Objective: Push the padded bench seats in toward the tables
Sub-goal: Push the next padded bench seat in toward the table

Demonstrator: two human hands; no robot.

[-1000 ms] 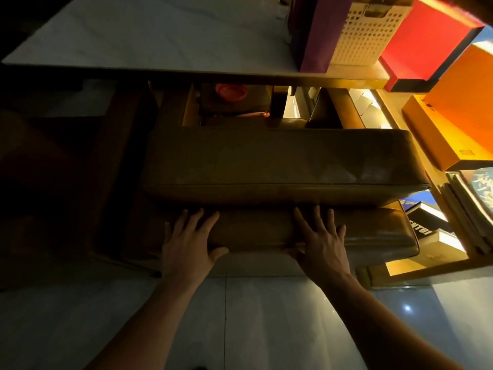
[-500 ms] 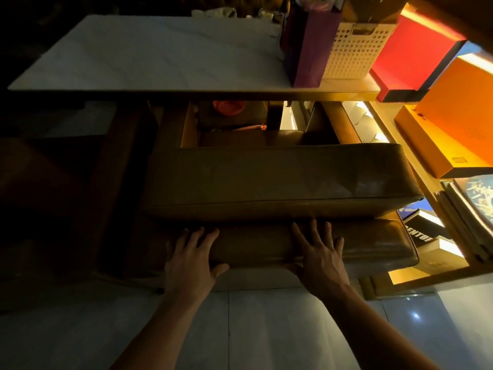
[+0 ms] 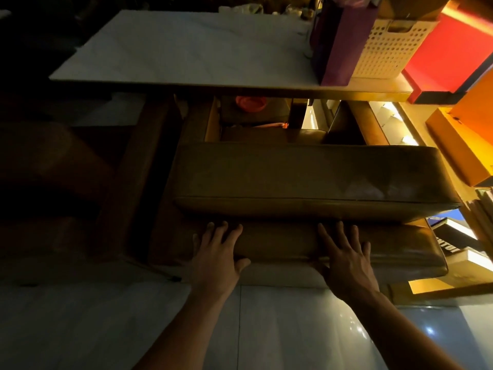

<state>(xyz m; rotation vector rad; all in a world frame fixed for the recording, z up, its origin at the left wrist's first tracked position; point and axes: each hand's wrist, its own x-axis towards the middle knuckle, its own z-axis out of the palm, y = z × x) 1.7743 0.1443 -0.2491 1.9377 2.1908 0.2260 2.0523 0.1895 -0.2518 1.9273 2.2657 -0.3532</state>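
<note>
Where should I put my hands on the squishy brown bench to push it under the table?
Probably flat on the long near edge of the lower padded bench seat, coming from the floor side, as the left hand and right hand do now. That edge is broad and faces you, and hands set apart should keep the seat straight as it slides toward the table.

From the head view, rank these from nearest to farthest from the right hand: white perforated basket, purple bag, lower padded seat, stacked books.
1. lower padded seat, under the right hand.
2. stacked books, to its right.
3. purple bag and white perforated basket, on the table; too close to call.
</note>
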